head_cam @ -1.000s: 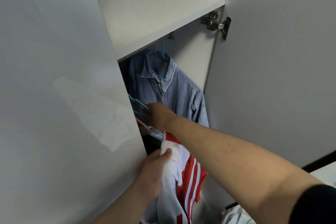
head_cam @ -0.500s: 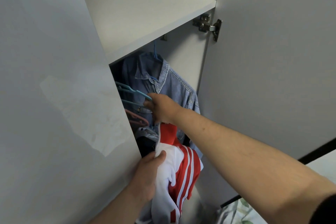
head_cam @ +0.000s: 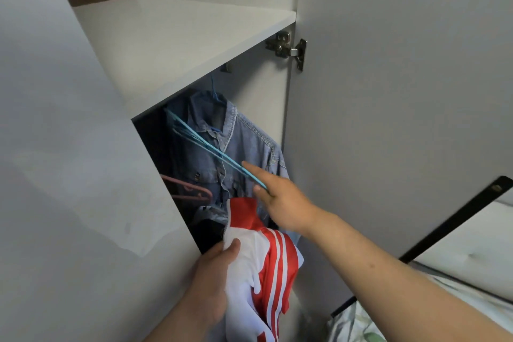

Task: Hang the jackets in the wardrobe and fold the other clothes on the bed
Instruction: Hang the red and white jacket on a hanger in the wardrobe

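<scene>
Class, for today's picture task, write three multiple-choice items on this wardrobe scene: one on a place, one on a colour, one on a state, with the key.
1. Where is the denim jacket? A) hanging inside the wardrobe B) on the floor C) over the door
2. What colour is the hanger in the right hand? A) pink B) blue C) black
3. How is the red and white jacket? A) hung up B) gripped by the left hand C) folded flat

Key: 1 A, it hangs inside; 2 B, the pinched hanger is blue; 3 B, the left hand grips its white cloth.
</scene>
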